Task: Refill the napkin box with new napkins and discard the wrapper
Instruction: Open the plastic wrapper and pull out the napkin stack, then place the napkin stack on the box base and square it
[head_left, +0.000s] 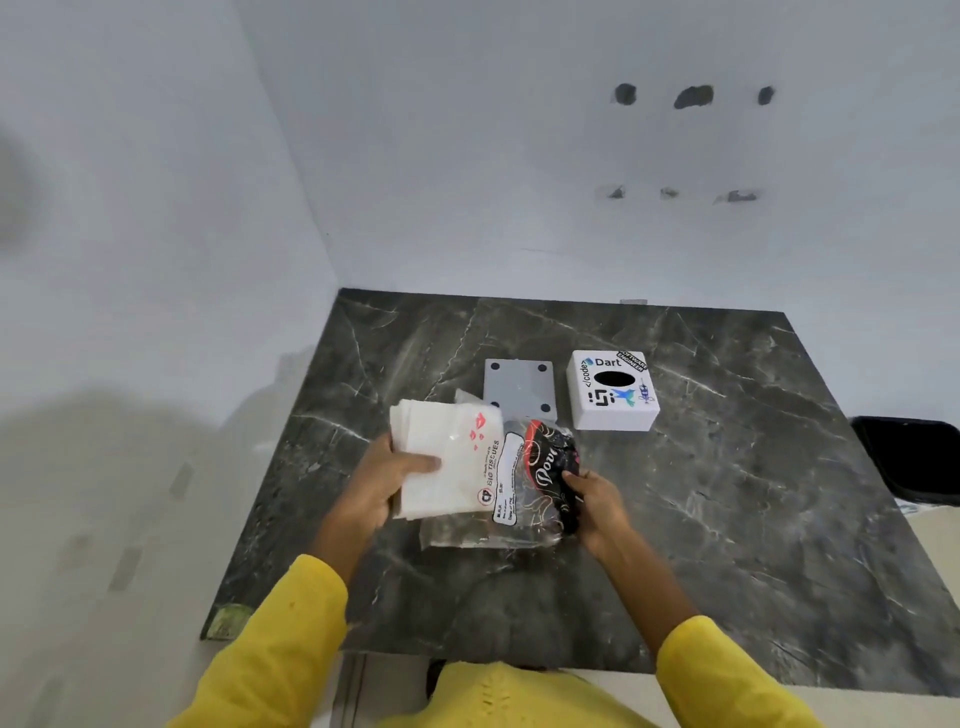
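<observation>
Left hand (387, 480): I see the fingers closed on the napkin stack (441, 457), thumb on top, stack half out of the wrapper (524, 483).
Right hand (597, 504): fingers pinch the wrapper's dark printed end.
Napkin box (613, 392): on the desk (727, 493), beyond both hands, apart.
Grey plate (519, 387): just left of the box.
</observation>
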